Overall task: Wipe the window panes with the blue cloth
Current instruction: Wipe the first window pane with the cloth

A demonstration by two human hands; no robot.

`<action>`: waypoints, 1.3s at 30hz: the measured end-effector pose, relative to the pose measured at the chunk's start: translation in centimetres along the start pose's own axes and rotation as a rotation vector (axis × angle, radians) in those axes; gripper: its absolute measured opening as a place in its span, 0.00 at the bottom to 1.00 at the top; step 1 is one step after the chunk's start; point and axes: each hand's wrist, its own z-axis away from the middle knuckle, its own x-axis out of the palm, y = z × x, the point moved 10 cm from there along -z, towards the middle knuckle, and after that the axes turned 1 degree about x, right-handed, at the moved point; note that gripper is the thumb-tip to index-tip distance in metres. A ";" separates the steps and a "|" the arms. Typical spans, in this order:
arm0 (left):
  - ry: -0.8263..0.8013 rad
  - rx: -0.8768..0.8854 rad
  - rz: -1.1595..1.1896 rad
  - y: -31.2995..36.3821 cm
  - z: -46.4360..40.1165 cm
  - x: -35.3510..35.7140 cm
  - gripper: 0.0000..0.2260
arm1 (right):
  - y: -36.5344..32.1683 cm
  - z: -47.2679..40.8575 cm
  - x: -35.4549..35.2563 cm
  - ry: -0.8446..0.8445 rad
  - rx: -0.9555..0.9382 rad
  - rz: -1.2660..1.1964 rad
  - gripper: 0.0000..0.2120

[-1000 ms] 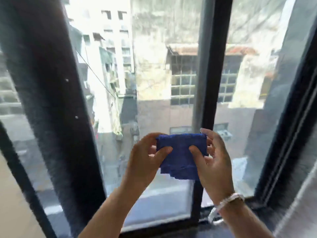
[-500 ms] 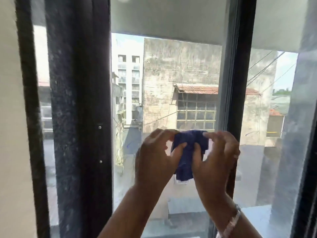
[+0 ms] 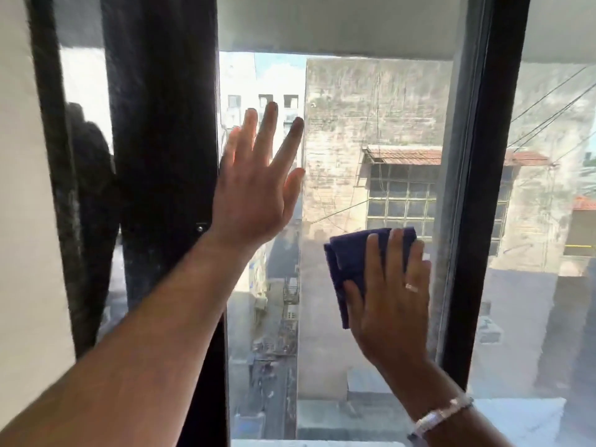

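The folded blue cloth (image 3: 350,259) lies flat against the middle window pane (image 3: 361,124), pressed there by my right hand (image 3: 390,298), whose fingers are spread over it. Part of the cloth sticks out above and to the left of the hand. My left hand (image 3: 254,188) is raised higher up and to the left, flat and empty with fingers apart, at the pane's left edge beside the dark frame post (image 3: 161,156). The glass looks hazy and streaked.
A second black frame bar (image 3: 477,195) borders the pane on the right, with another pane (image 3: 548,253) beyond it. A narrow pane and a white wall (image 3: 19,221) lie at the far left. Buildings and a street show through the glass.
My hands have parted. The left let go of the cloth and rose to the pane's left edge. The right now presses the cloth flat on the glass.
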 end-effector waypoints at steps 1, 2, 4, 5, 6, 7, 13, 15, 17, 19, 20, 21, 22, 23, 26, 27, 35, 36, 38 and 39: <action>0.020 0.011 -0.029 -0.1 0.1 0.1 0.25 | 0.9 -0.4 -0.3 0.014 0.005 0.012 0.31; 0.051 0.020 -0.047 -0.2 0.2 0.2 0.25 | 1.5 -1.0 -0.5 0.032 0.016 0.016 0.30; 0.098 0.051 -0.057 -0.1 0.3 0.3 0.24 | 1.9 -3.4 -0.6 0.083 0.086 0.022 0.30; 0.098 0.069 -0.062 -0.1 0.2 0.5 0.24 | 1.5 -4.6 -0.6 0.117 0.126 0.018 0.29; 0.090 0.082 -0.073 -0.3 0.1 0.6 0.24 | 0.3 -5.3 -0.5 0.149 0.128 0.019 0.29; 0.082 0.091 -0.085 -0.4 0.0 0.8 0.25 | -1.7 -5.3 -0.2 0.174 0.049 0.015 0.29; 0.065 0.076 -0.086 -0.3 0.0 0.9 0.25 | -3.8 6.9 4.7 -0.104 -0.542 0.072 0.25; 0.085 0.050 -0.091 -0.4 0.2 0.7 0.24 | 0.1 4.9 2.9 -0.037 -0.400 0.072 0.24; 0.096 0.040 -0.104 -0.4 0.2 0.6 0.25 | 2.4 0.5 0.9 0.062 -0.218 0.050 0.26; 0.093 0.047 -0.114 -0.2 0.1 0.7 0.25 | 2.3 -2.8 -0.2 0.145 -0.051 0.031 0.27; 0.096 0.050 -0.113 -0.2 0.0 0.7 0.24 | 1.2 -3.5 -0.3 0.169 0.001 0.021 0.28; 0.098 0.054 -0.107 -0.3 0.0 0.7 0.24 | -0.4 -3.4 0.1 0.162 -0.005 0.013 0.29; 0.100 0.060 -0.102 -0.2 0.1 0.7 0.24 | -2.4 -2.4 0.9 0.126 -0.069 0.011 0.30; 0.102 0.063 -0.102 -0.2 0.2 0.8 0.24 | -4.5 -0.7 2.0 0.080 -0.173 0.012 0.31; 0.114 0.054 -0.113 -0.3 0.2 0.6 0.24 | -6.5 3.7 3.4 -0.011 -0.440 0.041 0.27; 0.112 0.044 -0.110 -0.3 0.2 0.5 0.24 | -5.4 3.4 2.9 0.004 -0.438 0.038 0.25; 0.094 0.043 -0.071 -0.1 0.6 0.8 0.24 | -1.2 -1.8 0.7 0.176 0.084 -0.002 0.28; 0.098 0.045 -0.082 0.0 0.6 0.7 0.24 | -4.3 -1.1 1.9 0.129 -0.066 0.003 0.29; 0.108 0.050 -0.087 0.0 0.5 0.5 0.24 | -8.5 1.7 3.6 0.043 -0.404 0.034 0.28; 0.109 0.052 -0.077 -0.1 0.5 0.4 0.24 | -8.5 2.7 3.8 0.017 -0.516 0.049 0.26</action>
